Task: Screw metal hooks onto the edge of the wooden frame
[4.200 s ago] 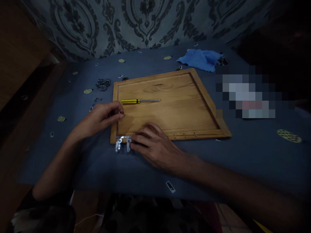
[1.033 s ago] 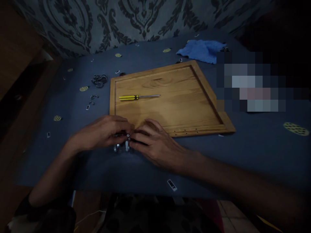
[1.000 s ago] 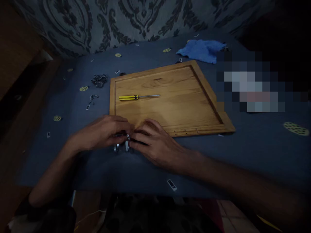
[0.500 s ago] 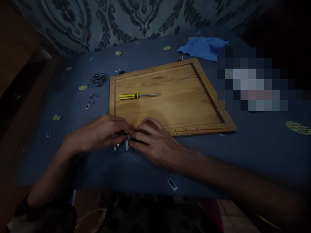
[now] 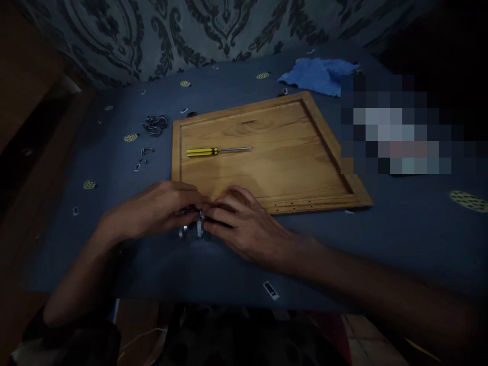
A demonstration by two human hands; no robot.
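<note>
A shallow wooden tray-like panel (image 5: 290, 168) lies on a blue cloth. At its near left corner sits a silver double hook (image 5: 191, 229) with two prongs hanging over the edge. My left hand (image 5: 156, 207) and my right hand (image 5: 238, 223) meet over this hook, fingers curled and pinched on its mounting plate. The plate itself is mostly hidden under my fingertips. A yellow-and-black screwdriver (image 5: 217, 150) lies free on the panel, beyond my hands.
A heap of metal hooks (image 5: 155, 123) and small loose screws (image 5: 143, 155) lie left of the panel. A blue rag (image 5: 318, 73) is at the far right. Paper tags are scattered on the cloth (image 5: 381, 239). A patterned wall stands behind.
Four seconds ago my left hand rested on the panel's left rim; it has come down to the hook beside my right hand. Over the last second both hands have barely moved.
</note>
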